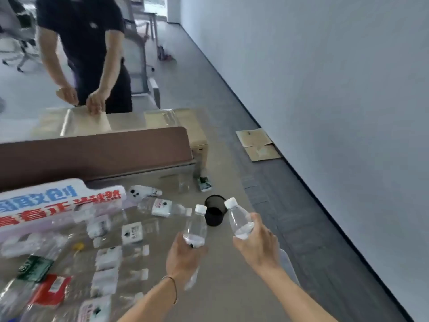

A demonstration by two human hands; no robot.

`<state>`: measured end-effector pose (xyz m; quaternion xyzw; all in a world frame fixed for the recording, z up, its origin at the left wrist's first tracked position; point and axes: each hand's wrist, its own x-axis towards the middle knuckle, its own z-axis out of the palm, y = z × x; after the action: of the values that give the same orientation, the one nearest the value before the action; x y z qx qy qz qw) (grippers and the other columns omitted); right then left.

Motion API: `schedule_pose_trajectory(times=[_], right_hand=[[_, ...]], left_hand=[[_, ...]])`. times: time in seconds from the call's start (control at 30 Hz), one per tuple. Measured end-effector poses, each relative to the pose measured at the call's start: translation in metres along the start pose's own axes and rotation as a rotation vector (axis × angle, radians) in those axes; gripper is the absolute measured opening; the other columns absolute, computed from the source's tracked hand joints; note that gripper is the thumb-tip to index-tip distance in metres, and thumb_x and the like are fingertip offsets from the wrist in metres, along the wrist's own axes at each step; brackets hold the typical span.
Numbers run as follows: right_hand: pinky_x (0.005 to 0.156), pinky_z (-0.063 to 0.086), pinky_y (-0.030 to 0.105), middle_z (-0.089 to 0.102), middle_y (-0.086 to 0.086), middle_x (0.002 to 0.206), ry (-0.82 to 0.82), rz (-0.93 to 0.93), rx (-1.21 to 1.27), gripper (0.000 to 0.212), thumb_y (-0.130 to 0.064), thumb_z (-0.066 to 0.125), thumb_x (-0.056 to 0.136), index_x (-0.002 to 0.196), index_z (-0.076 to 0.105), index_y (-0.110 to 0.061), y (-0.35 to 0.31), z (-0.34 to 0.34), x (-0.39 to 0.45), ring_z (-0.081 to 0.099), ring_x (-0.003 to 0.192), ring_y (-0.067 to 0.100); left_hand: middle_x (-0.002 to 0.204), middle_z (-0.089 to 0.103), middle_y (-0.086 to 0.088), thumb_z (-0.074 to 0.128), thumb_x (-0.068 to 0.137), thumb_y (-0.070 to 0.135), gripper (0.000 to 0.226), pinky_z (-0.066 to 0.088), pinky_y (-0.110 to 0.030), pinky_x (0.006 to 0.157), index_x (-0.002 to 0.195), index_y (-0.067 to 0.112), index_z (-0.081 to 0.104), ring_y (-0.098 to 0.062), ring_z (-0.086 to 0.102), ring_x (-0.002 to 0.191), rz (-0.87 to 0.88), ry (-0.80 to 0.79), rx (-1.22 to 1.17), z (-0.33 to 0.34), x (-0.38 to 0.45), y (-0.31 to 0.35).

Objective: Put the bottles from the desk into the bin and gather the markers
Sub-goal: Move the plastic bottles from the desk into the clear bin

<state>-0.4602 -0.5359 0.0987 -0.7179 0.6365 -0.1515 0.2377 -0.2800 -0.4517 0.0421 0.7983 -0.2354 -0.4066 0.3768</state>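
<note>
Two clear bottles up off the desk, white caps on both: one (196, 226) gripped low in the left hand (183, 259), fingers curled round its base, cap tipped toward twelve o'clock; the other (239, 219) held in the right hand (257, 242), fingers wrapped round the lower half, cap leaning toward eleven. A little water pooled in each, so heavier at the bottom than expected; best kept gripped low and firm, no loose pinching on thin plastic that dents. Between the two caps, just beyond at twelve o'clock, a small black mesh cup (215, 213) standing upright on the desk (227, 287), too narrow for bottles, likelier a home for markers. No bin in view, so worth turning to find it before letting go of anything. At nine o'clock from the hands, a sprawl of more bottles lying flat, among them a labelled one (162, 206) near the cup and a red-labelled one (50, 289) down at eight. Plenty left to clear, then. No markers clearly made out in the blur. Farther out at eleven, a printed sign (58, 203) leaning on a brown divider (97, 152), and beyond that another person pressing hands onto cardboard. Easy on the swing: keep both bottles clear of the cup's rim to avoid toppling it.
</note>
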Motion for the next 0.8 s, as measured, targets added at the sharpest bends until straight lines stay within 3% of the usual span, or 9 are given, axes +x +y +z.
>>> schedule_pose_trajectory(times=[0.1,0.17,0.27,0.43,0.53,0.6,0.7,0.8], right_hand=[[0.07,0.045,0.037,0.064,-0.01,0.088,0.066,0.114,0.023,0.047,-0.036,0.067,0.072,0.11,0.039,-0.032,0.05,-0.028,0.01,0.064,0.084,0.026],[0.068,0.043,0.036,0.064,-0.009,0.087,0.093,0.156,0.019,0.046,-0.034,0.067,0.073,0.11,0.04,-0.03,0.085,-0.042,0.019,0.064,0.081,0.025],[0.066,0.044,0.036,0.068,-0.005,0.088,0.113,0.223,0.044,0.045,-0.031,0.067,0.073,0.11,0.042,-0.028,0.14,-0.058,0.032,0.064,0.08,0.028],[0.065,0.054,0.039,0.067,-0.006,0.08,0.121,0.356,0.111,0.036,-0.032,0.067,0.082,0.109,0.043,-0.029,0.234,-0.074,0.049,0.064,0.069,0.022],[0.064,0.054,0.038,0.064,-0.007,0.077,0.087,0.441,0.127,0.038,-0.036,0.068,0.082,0.109,0.043,-0.028,0.28,-0.076,0.055,0.062,0.067,0.017],[0.064,0.053,0.037,0.065,-0.005,0.085,0.036,0.501,0.141,0.049,-0.041,0.073,0.076,0.111,0.043,-0.028,0.311,-0.073,0.057,0.064,0.072,0.021],[0.059,0.043,0.031,0.063,-0.003,0.096,-0.046,0.548,0.163,0.065,-0.055,0.077,0.071,0.118,0.041,-0.027,0.347,-0.063,0.057,0.063,0.08,0.022],[0.068,0.048,0.035,0.062,0.003,0.11,-0.061,0.613,0.22,0.063,-0.044,0.069,0.078,0.131,0.043,-0.022,0.376,-0.053,0.055,0.061,0.089,0.023]], left_hand=[[0.056,0.048,0.016,0.071,0.061,0.025,0.03,0.032,-0.028,0.054,0.063,0.016,0.042,-0.02,0.046,0.054,0.123,-0.141,0.061,0.057,-0.008,0.029],[0.054,0.034,0.013,0.066,0.057,0.027,0.039,0.024,-0.028,0.052,0.063,0.011,0.03,-0.027,0.035,0.055,0.188,-0.194,0.105,0.096,-0.008,0.04],[0.056,0.037,0.016,0.067,0.055,0.031,0.037,0.025,-0.026,0.049,0.061,0.029,0.031,-0.008,0.033,0.048,0.142,-0.255,0.146,0.15,-0.008,0.049],[0.062,0.044,0.012,0.072,0.059,0.033,0.037,0.029,-0.024,0.052,0.064,0.026,0.037,-0.002,0.038,0.046,0.074,-0.358,0.196,0.228,-0.027,0.072],[0.087,0.065,0.008,0.085,0.072,0.03,0.031,0.047,-0.029,0.063,0.082,0.021,0.057,-0.005,0.062,0.073,0.002,-0.3,0.214,0.263,-0.035,0.085],[0.095,0.069,0.007,0.09,0.071,0.038,0.039,0.054,-0.032,0.075,0.093,0.023,0.061,-0.009,0.067,0.084,-0.014,-0.307,0.258,0.291,-0.037,0.088],[0.094,0.07,0.008,0.091,0.07,0.045,0.047,0.052,-0.027,0.064,0.1,0.023,0.063,-0.006,0.066,0.081,-0.029,-0.326,0.3,0.323,-0.039,0.089],[0.093,0.069,0.004,0.091,0.072,0.044,0.048,0.047,-0.019,0.045,0.102,0.021,0.061,-0.008,0.066,0.073,-0.055,-0.33,0.325,0.347,-0.041,0.092]])
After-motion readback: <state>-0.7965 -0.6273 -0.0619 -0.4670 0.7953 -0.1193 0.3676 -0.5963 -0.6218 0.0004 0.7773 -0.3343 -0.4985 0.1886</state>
